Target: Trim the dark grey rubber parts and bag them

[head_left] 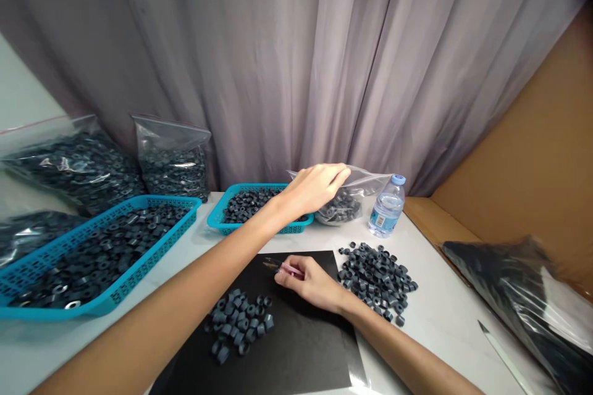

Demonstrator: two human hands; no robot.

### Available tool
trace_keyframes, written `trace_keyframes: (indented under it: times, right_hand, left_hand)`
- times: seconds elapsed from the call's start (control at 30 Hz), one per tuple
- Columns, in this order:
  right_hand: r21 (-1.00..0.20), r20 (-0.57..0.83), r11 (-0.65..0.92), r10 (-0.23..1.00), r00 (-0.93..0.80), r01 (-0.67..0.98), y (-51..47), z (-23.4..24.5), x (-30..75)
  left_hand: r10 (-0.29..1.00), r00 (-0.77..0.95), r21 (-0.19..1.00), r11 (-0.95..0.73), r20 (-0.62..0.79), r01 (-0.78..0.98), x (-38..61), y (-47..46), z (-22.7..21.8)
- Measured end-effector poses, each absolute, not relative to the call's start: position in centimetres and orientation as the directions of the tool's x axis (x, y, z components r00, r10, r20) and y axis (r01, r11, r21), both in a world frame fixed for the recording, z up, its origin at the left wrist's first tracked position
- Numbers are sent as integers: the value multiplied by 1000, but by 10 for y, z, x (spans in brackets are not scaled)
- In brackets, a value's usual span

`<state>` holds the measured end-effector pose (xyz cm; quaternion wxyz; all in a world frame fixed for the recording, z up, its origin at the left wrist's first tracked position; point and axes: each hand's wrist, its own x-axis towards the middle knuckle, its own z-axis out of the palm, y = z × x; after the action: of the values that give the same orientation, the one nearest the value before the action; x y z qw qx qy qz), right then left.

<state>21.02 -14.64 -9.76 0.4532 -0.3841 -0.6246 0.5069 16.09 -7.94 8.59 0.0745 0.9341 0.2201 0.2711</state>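
My left hand (pixel 315 188) reaches far forward over the small blue basket (pixel 222 221) and lies with curled fingers on a clear plastic bag (pixel 365 182) of dark rings; whether it grips the bag is unclear. My right hand (pixel 311 284) rests on a black mat (pixel 301 345) and pinches pink tweezers (pixel 282 268) whose tips point left. A small heap of dark rings (pixel 241 324) lies on the mat just left of that hand. A larger heap of rings (pixel 377 278) sits on the white table to its right.
A big blue basket (pixel 60 253) of rings stands at the left, with several filled bags (pixel 173 163) behind it by the curtain. A water bottle (pixel 386 207) stands at the back right. A dark bag (pixel 523 290) and a cardboard wall (pixel 532 154) are at the right.
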Motion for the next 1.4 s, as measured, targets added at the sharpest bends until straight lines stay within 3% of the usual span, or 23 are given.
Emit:
trace_keyframes:
  times: [0.1,0.13,0.2,0.3,0.43,0.63,0.83,1.07,1.4]
  right_hand:
    - [-985,171,158,951,-258,-69,-149,-95,210]
    - [-985,161,139,956,-245,-104,-150,-94,211]
    - [-980,133,93,965,-227,-177,-150,-93,213]
    - [-960,99,31,968,-230,-279,-150,-94,218]
    - [-936,73,-39,951,-300,-351,-150,-96,223]
    - [-950,81,-52,911,-404,-308,-154,-94,223]
    - [-974,89,-16,890,-447,-225,-157,-93,224]
    - [-978,78,-11,905,-419,-207,-159,-94,222]
    - [-974,63,-29,918,-393,-223,-159,-97,222]
  left_hand:
    - [479,602,321,-877,638,357,130,-114,78]
    - [489,475,378,-871,731,315,116,-126,70]
    - [550,318,450,-827,772,338,87,-147,46]
    - [669,366,478,-730,647,488,49,-163,1]
    - [771,458,534,-637,444,556,25,-162,-44]
    - [779,459,601,-624,427,499,22,-158,-57]
    - [648,526,507,-760,551,405,18,-161,-57]
    - [497,580,253,-856,645,452,16,-163,-61]
    - [529,516,232,-815,674,531,13,-161,-73]
